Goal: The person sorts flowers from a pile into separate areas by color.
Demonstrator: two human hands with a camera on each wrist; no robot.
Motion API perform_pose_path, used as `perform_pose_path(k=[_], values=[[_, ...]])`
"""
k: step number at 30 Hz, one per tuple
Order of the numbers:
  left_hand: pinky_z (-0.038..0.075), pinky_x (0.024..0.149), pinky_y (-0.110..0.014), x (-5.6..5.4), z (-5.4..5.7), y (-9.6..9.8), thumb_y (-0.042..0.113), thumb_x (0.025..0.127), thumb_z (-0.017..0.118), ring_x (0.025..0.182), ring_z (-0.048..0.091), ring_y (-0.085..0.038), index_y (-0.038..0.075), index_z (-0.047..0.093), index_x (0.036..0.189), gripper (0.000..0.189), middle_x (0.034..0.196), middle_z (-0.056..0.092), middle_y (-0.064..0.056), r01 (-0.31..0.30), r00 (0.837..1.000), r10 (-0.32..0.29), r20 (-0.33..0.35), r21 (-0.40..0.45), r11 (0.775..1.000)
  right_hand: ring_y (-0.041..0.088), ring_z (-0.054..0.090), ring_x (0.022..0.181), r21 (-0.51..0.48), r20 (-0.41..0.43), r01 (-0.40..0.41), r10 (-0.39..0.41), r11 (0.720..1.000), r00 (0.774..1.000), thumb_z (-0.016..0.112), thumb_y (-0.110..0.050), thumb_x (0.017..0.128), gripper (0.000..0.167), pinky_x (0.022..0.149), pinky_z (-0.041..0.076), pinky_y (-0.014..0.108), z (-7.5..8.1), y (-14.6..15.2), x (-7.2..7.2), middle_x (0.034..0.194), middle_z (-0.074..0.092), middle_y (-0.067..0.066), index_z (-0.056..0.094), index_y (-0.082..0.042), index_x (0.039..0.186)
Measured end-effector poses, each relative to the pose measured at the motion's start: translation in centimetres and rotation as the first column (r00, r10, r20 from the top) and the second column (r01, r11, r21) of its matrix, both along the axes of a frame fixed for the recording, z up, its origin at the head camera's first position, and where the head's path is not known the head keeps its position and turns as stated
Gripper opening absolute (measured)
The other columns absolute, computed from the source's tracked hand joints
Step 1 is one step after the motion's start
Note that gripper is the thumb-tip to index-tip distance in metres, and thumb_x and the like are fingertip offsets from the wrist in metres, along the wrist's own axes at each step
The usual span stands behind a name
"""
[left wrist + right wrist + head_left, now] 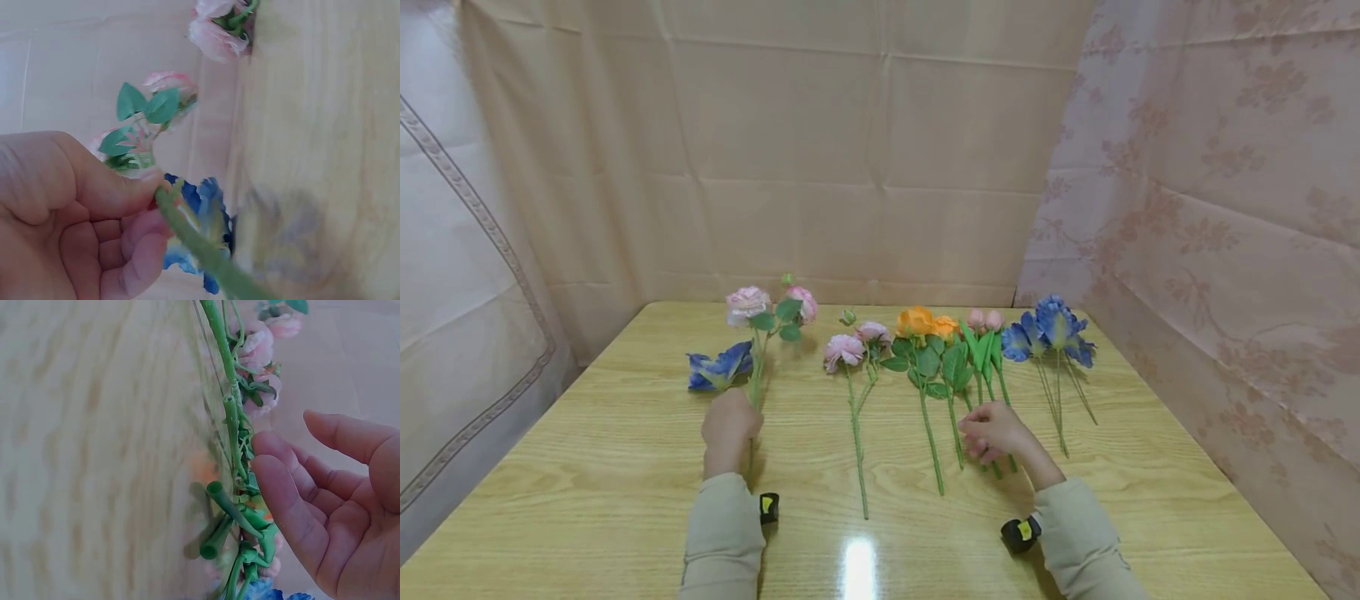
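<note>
My left hand (732, 427) pinches the green stem (203, 250) of an artificial pink rose spray (747, 305) between thumb and fingers. The spray is raised off the table, blooms pointing away from me. Just beyond that hand a blue artificial flower (721, 368) lies on the table. My right hand (997, 432) hovers over the lower stems of the pink tulips (985, 320). In the right wrist view, its thumb and fingers (284, 506) are parted, with nothing held between them. Green cut stem ends (215, 487) appear beside the fingertips; contact cannot be told.
Between the hands lie a paler pink flower spray (844, 350) and orange roses (916, 322). Several blue flowers (1056, 323) lie at the right. The wooden table (625, 500) ends at a beige curtain (775, 150) behind and a patterned cloth (1240, 250) on the right.
</note>
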State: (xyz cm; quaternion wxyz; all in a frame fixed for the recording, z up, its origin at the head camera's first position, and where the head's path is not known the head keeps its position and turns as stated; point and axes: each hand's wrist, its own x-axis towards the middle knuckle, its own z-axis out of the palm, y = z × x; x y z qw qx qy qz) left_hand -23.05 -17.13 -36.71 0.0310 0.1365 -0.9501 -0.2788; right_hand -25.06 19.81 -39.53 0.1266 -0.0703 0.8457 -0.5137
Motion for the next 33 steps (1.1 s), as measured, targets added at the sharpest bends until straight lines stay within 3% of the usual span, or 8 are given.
perform_pose_path(k=[5, 8, 11, 14, 18, 22, 25, 33], values=[[0.026, 0.04, -0.025, -0.1, 0.2, 0.3, -0.004, 0.067, 0.045, 0.046, 0.031, -0.015, 0.013, 0.032, 0.049, 0.028, 0.049, 0.033, 0.0, 0.06, 0.991, -0.056, -0.122, 0.028, 0.998, 0.016, 0.058, 0.052, -0.008, 0.0, -0.016, 0.016, 1.0, 1.0, 0.053, -0.009, 0.089, 0.025, 0.048, 0.05, 0.035, 0.0, -0.2, 0.1, 0.07, 0.059, 0.012, 0.056, 0.012, 0.101], [0.019, 0.041, -0.023, -0.1, 0.2, 0.5, -0.004, 0.063, 0.043, 0.045, 0.022, -0.012, 0.016, 0.029, 0.047, 0.029, 0.046, 0.025, 0.004, 0.091, 0.978, -0.079, -0.194, 0.051, 0.995, 0.017, 0.058, 0.052, -0.011, -0.02, -0.042, 0.042, 0.999, 0.999, 0.053, -0.008, 0.088, 0.026, 0.049, 0.05, 0.036, 0.0, -0.4, 0.1, 0.068, 0.059, 0.012, 0.056, 0.014, 0.101], [0.032, 0.045, -0.027, 0.0, 0.4, 0.8, -0.002, 0.065, 0.046, 0.05, 0.038, -0.017, 0.009, 0.043, 0.052, 0.017, 0.052, 0.041, -0.001, 0.094, 0.968, -0.076, -0.24, 0.065, 0.993, 0.017, 0.057, 0.05, -0.011, -0.049, -0.065, 0.064, 0.998, 0.997, 0.053, -0.008, 0.088, 0.026, 0.048, 0.05, 0.037, 0.1, -0.7, 0.3, 0.065, 0.058, 0.011, 0.057, 0.014, 0.101], [0.045, 0.06, -0.035, 0.3, 0.6, 1.2, 0.0, 0.071, 0.051, 0.065, 0.056, -0.027, -0.002, 0.057, 0.07, 0.006, 0.068, 0.059, -0.012, 0.107, 0.959, -0.077, -0.274, 0.094, 0.99, 0.016, 0.055, 0.048, -0.021, -0.065, -0.096, 0.095, 0.995, 0.993, 0.054, -0.008, 0.088, 0.024, 0.047, 0.049, 0.036, 0.3, -1.1, 0.5, 0.063, 0.058, 0.012, 0.058, 0.013, 0.098], [0.048, 0.064, -0.037, 0.6, 1.0, 2.0, 0.003, 0.076, 0.058, 0.064, 0.062, -0.027, -0.008, 0.059, 0.083, 0.013, 0.076, 0.064, -0.016, 0.148, 0.947, -0.102, -0.305, 0.13, 0.98, 0.015, 0.054, 0.05, -0.031, -0.096, -0.14, 0.137, 0.99, 0.986, 0.055, -0.008, 0.088, 0.023, 0.047, 0.049, 0.033, 0.8, -1.8, 1.0, 0.064, 0.058, 0.012, 0.059, 0.013, 0.094], [0.05, 0.054, -0.031, 0.8, 1.4, 3.2, -0.001, 0.078, 0.06, 0.051, 0.059, -0.018, -0.01, 0.058, 0.085, 0.011, 0.071, 0.062, -0.014, 0.215, 0.945, -0.136, -0.298, 0.25, 0.944, 0.015, 0.054, 0.054, -0.029, -0.144, -0.185, 0.179, 0.982, 0.973, 0.055, -0.007, 0.087, 0.022, 0.049, 0.048, 0.031, 1.4, -2.9, 1.5, 0.067, 0.058, 0.012, 0.059, 0.014, 0.093], [0.05, 0.048, -0.028, 1.1, 1.8, 4.3, -0.007, 0.079, 0.059, 0.049, 0.058, -0.016, -0.012, 0.054, 0.086, 0.01, 0.07, 0.06, -0.015, 0.269, 0.945, -0.168, -0.282, 0.373, 0.888, 0.019, 0.056, 0.055, -0.032, -0.168, -0.218, 0.21, 0.975, 0.963, 0.056, -0.007, 0.087, 0.022, 0.05, 0.049, 0.034, 1.6, -3.9, 1.9, 0.069, 0.059, 0.016, 0.059, 0.014, 0.093], [0.05, 0.049, -0.03, 2.0, 2.4, 7.2, -0.011, 0.079, 0.059, 0.049, 0.057, -0.017, -0.01, 0.053, 0.083, 0.008, 0.067, 0.057, -0.011, 0.357, 0.924, -0.24, -0.298, 0.444, 0.822, 0.032, 0.061, 0.065, -0.053, -0.189, -0.292, 0.278, 0.955, 0.942, 0.055, -0.005, 0.088, 0.018, 0.056, 0.051, 0.04, 3.3, -7.3, 4.3, 0.074, 0.061, 0.016, 0.06, 0.012, 0.091]])
